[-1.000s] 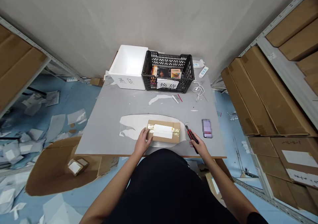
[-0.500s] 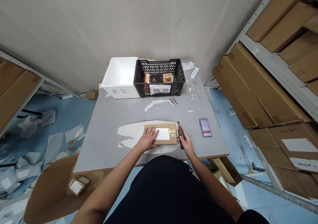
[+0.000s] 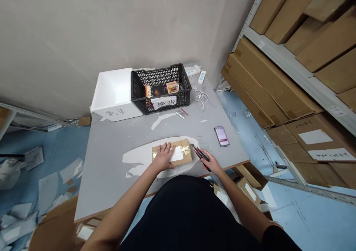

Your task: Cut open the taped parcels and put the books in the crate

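Note:
A small cardboard box (image 3: pixel 185 142) with a white label and shiny tape at its ends lies flat on a worn white patch of the grey table (image 3: pixel 108 176). My left hand (image 3: pixel 163 157) rests on top of the box with its fingers spread. Just right of the box, my right hand (image 3: pixel 210 162) is wrapped round a red and black utility knife (image 3: pixel 200 153). The knife's tip points up and left, close to the box's right end.
A white foam bin (image 3: pixel 114 91) and a black crate (image 3: pixel 161 91) holding small packages stand at the back. A phone (image 3: pixel 221 136), a white cable (image 3: pixel 202 98) and power strips (image 3: pixel 201 77) are on the right. Shelves of cartons (image 3: pixel 275 84) stand beyond.
The view has turned and shifted to the right. My right hand has drawn slightly away from the box, and the knife now tilts to the left. My left hand stays on the box.

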### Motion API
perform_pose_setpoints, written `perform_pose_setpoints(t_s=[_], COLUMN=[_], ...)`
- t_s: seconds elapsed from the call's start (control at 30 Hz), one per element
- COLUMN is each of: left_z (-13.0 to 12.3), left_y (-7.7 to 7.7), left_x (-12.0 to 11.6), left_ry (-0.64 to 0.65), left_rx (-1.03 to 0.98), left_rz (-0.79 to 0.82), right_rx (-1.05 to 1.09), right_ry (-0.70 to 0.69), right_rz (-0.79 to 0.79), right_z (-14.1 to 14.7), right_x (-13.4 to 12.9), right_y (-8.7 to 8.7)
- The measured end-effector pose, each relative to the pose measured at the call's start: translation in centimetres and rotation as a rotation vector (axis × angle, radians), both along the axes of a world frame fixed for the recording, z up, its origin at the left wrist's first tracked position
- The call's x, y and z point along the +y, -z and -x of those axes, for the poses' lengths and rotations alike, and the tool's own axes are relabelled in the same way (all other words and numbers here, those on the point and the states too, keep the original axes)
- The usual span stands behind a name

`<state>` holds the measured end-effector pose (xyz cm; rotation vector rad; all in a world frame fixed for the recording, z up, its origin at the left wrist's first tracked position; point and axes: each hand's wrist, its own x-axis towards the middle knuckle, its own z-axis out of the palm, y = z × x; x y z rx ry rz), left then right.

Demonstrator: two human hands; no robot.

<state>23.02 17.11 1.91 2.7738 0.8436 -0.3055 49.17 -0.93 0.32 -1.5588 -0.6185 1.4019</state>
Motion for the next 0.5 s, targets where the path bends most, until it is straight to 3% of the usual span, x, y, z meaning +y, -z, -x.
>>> perform_pose_setpoints(t_s=[0.23,0.5], left_z=[1.7,1.5], left_y=[1.3,1.1], left_x=[-0.9,-1.1], left_ry=[0.092,0.078], left_rx=[-0.156,-0.142], left_rz=[-0.084,-0.057], right_rx=[0.020,-0.040], right_ry=[-0.099,-0.146], right_rz=[-0.017,0.001], right_z=[-0.4,-1.6], right_x=[0.5,0.9], right_y=[-0.5,-0.1])
